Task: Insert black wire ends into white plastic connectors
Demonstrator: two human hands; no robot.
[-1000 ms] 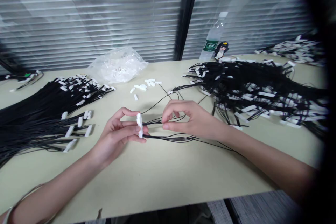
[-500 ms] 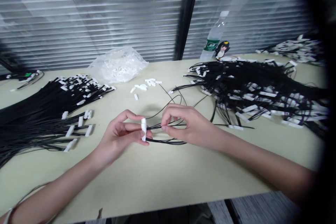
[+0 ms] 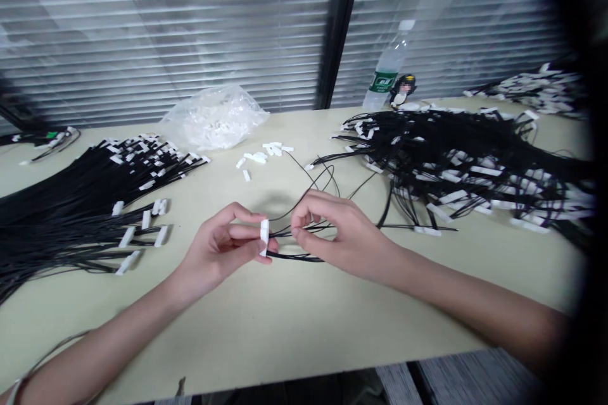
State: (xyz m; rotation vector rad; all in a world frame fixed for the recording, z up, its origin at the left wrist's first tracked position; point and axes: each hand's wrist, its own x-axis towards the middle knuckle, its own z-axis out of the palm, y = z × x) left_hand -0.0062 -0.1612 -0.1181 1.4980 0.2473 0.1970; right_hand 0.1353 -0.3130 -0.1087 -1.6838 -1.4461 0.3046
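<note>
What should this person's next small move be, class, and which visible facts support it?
Probably the right hand should guide one wire toward the white connector. The left hand holds that connector between thumb and fingers, black wires run from it, and the right hand is beside them, though whether it grips one is unclear.

- I'm holding the left hand [image 3: 213, 253] in a wide grip, thumb and forefinger standing apart.
- I'm holding the right hand [image 3: 349, 237] curled, its thumb and forefinger tips seemingly meeting.
- The left forearm [image 3: 128, 323] and right forearm [image 3: 456, 291] are slanting inward from either side.
</note>
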